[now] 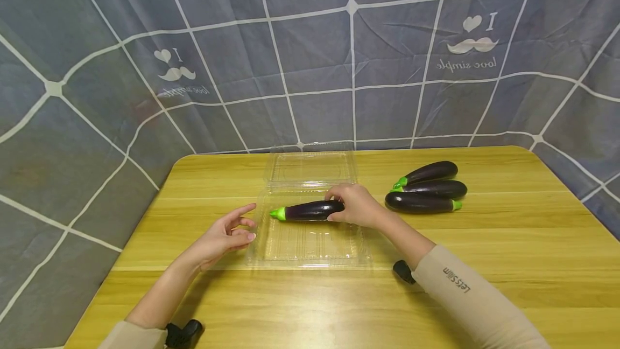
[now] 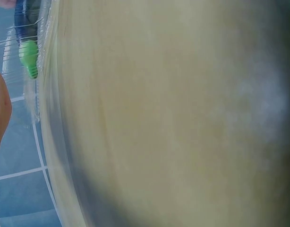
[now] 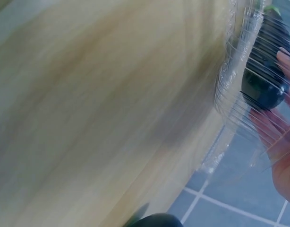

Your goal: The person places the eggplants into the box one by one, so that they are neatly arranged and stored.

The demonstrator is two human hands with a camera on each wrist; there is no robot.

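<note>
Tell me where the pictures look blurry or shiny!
Head view: fairly sharp, with glare on the table and a shiny streak on the eggplant in the right hand; left wrist view: blurry table, darkening at the right edge; right wrist view: blurry table, soft shadow beside the clear box.

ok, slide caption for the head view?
Right hand grips an eggplant in an open clear container, left hand at its side, three more eggplants rightward.
</note>
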